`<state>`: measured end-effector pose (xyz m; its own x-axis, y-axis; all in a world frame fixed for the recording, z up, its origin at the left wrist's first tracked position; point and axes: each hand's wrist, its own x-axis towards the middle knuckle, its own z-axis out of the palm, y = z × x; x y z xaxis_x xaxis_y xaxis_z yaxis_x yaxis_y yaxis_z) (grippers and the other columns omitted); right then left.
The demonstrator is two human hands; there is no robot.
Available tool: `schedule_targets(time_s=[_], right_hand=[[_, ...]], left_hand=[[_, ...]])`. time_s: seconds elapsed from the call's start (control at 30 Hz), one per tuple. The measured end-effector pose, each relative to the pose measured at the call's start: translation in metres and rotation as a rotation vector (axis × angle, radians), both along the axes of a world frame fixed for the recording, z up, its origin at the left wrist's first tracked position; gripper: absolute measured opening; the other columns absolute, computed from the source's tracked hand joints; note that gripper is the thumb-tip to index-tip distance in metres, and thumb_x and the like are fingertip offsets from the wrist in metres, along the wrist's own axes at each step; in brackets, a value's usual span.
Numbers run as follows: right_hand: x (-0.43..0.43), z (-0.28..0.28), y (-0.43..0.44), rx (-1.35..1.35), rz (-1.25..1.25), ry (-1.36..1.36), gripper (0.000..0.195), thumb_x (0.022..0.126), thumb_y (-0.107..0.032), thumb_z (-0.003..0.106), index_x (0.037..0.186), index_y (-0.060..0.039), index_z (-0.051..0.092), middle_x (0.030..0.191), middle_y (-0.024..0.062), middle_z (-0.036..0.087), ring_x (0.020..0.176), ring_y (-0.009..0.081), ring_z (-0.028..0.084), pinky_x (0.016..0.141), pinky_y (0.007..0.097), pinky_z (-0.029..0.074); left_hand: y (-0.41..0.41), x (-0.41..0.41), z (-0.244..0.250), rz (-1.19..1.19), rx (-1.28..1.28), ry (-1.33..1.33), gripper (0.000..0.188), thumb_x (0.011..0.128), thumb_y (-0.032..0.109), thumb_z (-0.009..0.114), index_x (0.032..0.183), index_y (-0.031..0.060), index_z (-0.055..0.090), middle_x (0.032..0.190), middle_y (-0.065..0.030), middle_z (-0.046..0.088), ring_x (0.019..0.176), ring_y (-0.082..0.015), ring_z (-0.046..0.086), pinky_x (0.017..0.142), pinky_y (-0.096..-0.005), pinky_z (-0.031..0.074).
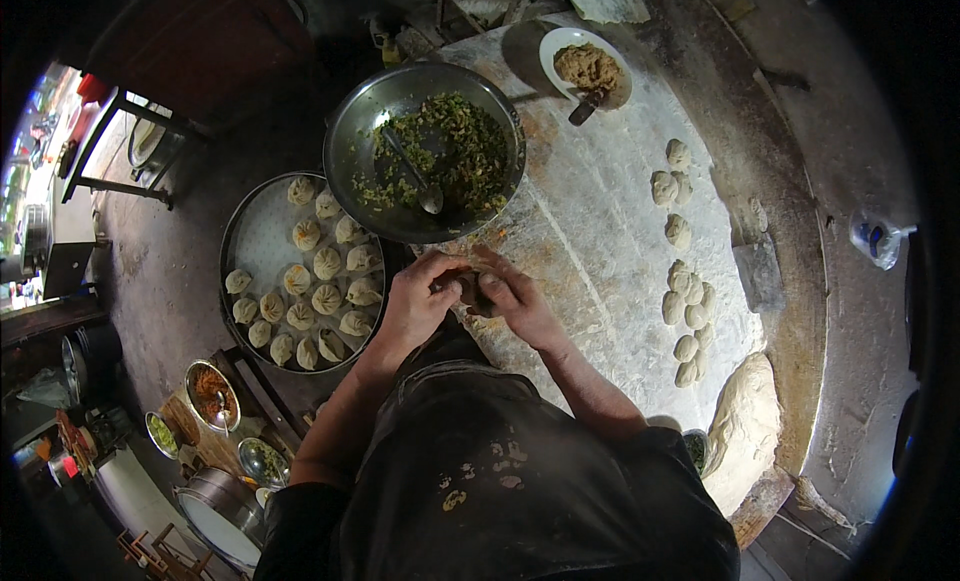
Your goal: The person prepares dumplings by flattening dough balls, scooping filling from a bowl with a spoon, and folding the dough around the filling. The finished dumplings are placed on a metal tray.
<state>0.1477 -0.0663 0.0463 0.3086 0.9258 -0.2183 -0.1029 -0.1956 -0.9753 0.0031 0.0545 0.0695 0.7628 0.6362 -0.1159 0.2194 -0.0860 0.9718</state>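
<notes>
My left hand (421, 296) and my right hand (519, 294) meet in front of my apron, over the near edge of a floured table (577, 281). Thumbs and curled fingers of both close around a small shadowed piece (474, 292); it may be dough, but the shade hides its detail. Just beyond the hands stands a large steel bowl (349, 198) of chopped green filling (465, 146), a metal spoon (412, 172) lying in it. Left of my left hand, a round steamer tray (255, 240) holds several pleated buns (327, 300).
Several dough pieces (679, 232) line the table's right side, near a large dough mass (746, 423). A white bowl (551, 60) of paste with a dark-handled utensil (586, 107) stands at the back. Lower left are small filling bowls (212, 397) and a metal pot (225, 506).
</notes>
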Motion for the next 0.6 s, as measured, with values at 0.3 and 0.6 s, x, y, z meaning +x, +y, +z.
schedule_targets(time_s=[0.3, 0.6], right_hand=[[-0.035, -0.019, -0.001, 0.163, -0.606, 0.901, 0.038, 0.101, -0.031, 0.049, 0.129, -0.0052, 0.052, 0.118, 0.0080, 0.062, 0.105, 0.0180, 0.060, 0.080, 0.0323, 0.053], [-0.030, -0.020, 0.002, 0.232, -0.438, 0.502, 0.026, 0.098, -0.014, 0.055, 0.123, -0.0065, 0.056, 0.113, 0.0036, 0.061, 0.098, 0.0131, 0.060, 0.081, 0.0303, 0.056]], left_hand=[[-0.027, 0.003, -0.020, 0.151, -0.111, -0.197, 0.018, 0.087, 0.001, 0.067, 0.105, 0.0018, 0.065, 0.101, -0.0050, 0.062, 0.090, -0.0124, 0.062, 0.078, -0.0295, 0.052], [-0.017, 0.010, -0.018, 0.170, -0.227, -0.072, 0.026, 0.084, -0.003, 0.066, 0.109, 0.0031, 0.064, 0.095, -0.0067, 0.065, 0.086, -0.0124, 0.065, 0.074, -0.0283, 0.054]])
